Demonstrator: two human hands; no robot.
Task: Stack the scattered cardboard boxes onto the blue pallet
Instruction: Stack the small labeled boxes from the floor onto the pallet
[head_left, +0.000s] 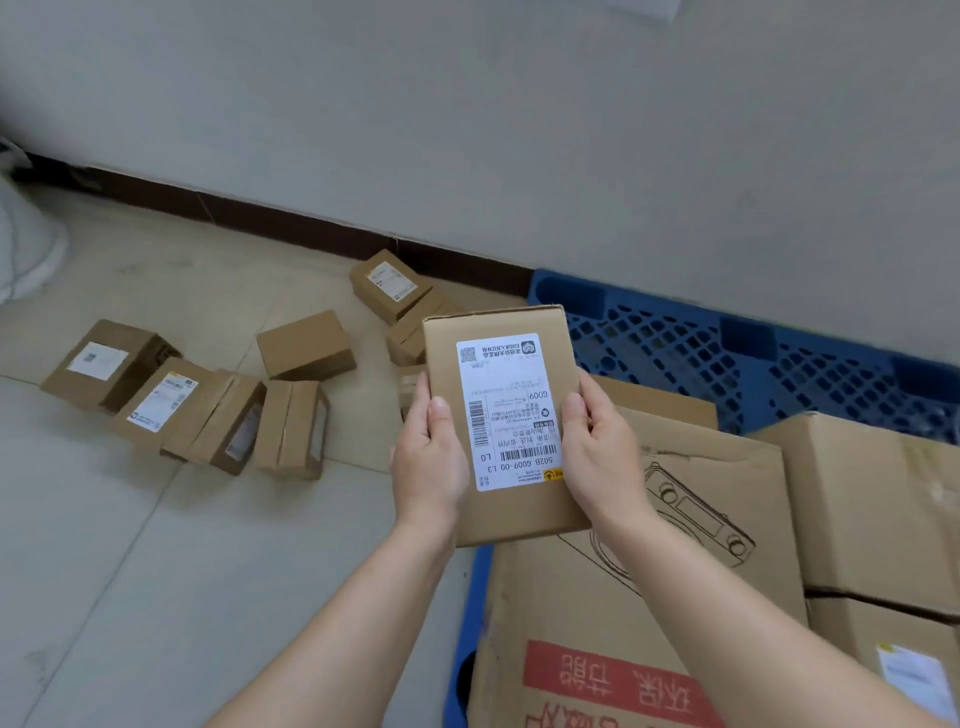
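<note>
I hold a small cardboard box (511, 514) with a white shipping label between both hands, above the left edge of the blue pallet (727, 358). My left hand (428, 462) grips its left side and my right hand (602, 457) grips its right side. A large flat carton (675, 597) with a red patch and a line drawing lies on the pallet under the held box. Several small boxes (218, 400) lie scattered on the tiled floor to the left, and more small boxes (389, 283) sit near the wall.
Two bigger cartons (878, 499) are stacked on the pallet at the right. A grey wall with a dark skirting board (260, 210) runs behind everything. A white bag (23, 244) sits at the far left. Bare tiles lie in the left foreground.
</note>
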